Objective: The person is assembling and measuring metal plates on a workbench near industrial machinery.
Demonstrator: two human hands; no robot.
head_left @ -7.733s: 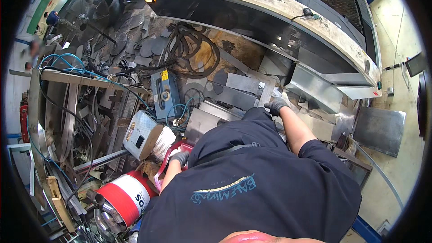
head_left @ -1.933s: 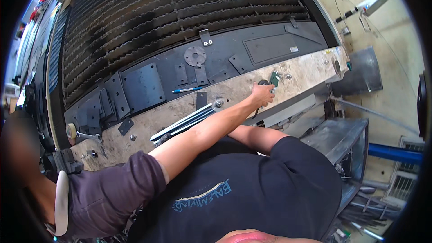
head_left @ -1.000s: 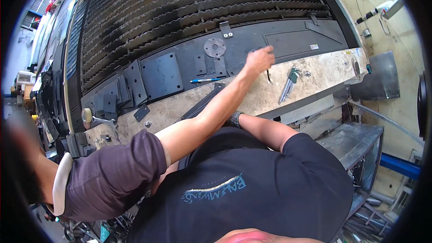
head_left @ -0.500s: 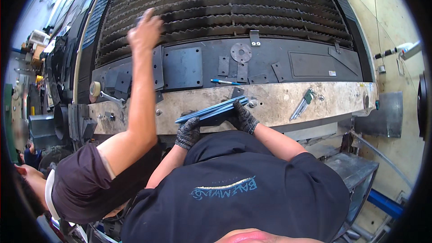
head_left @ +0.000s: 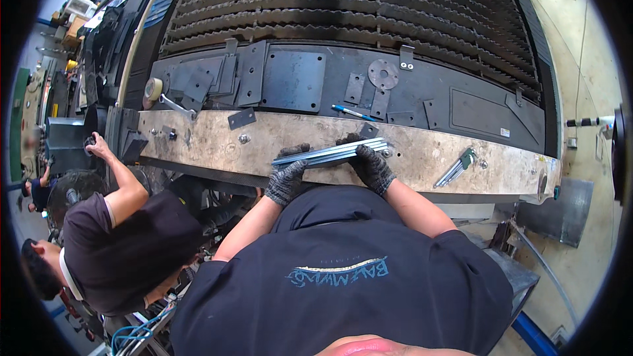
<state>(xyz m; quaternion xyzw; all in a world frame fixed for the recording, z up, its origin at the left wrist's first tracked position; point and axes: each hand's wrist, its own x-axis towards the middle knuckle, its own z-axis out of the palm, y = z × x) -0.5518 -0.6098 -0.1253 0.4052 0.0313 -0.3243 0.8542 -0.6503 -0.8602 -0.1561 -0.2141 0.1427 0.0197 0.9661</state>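
Note:
Both hands wear dark grey knit gloves. Between them lies a small stack of long, narrow metal strips (head_left: pixel 333 153), held level just above the worn bench ledge in front of my body. My left hand (head_left: pixel 287 175) is closed round the left end of the stack. At the other end my right hand (head_left: pixel 371 167) grips the strips, its thumb along the near side. The strips look shiny and bluish, and their exact number is hard to make out. Beyond my right hand a small dark plate (head_left: pixel 368 130) rests on the ledge.
Behind the ledge (head_left: pixel 435 148) lie a square plate with corner holes (head_left: pixel 293 82), a round flange (head_left: pixel 383 74), a pen (head_left: pixel 354 113) and a tape roll (head_left: pixel 153 88). Hex keys (head_left: pixel 455 169) lie right. Toothed slats (head_left: pixel 283 6) fill the far side. A co-worker (head_left: pixel 125 244) bends at left.
The co-worker's arm has drawn back from over the slats to the far left. My view has shifted slightly; I still hold the strips, now turned a little flatter.

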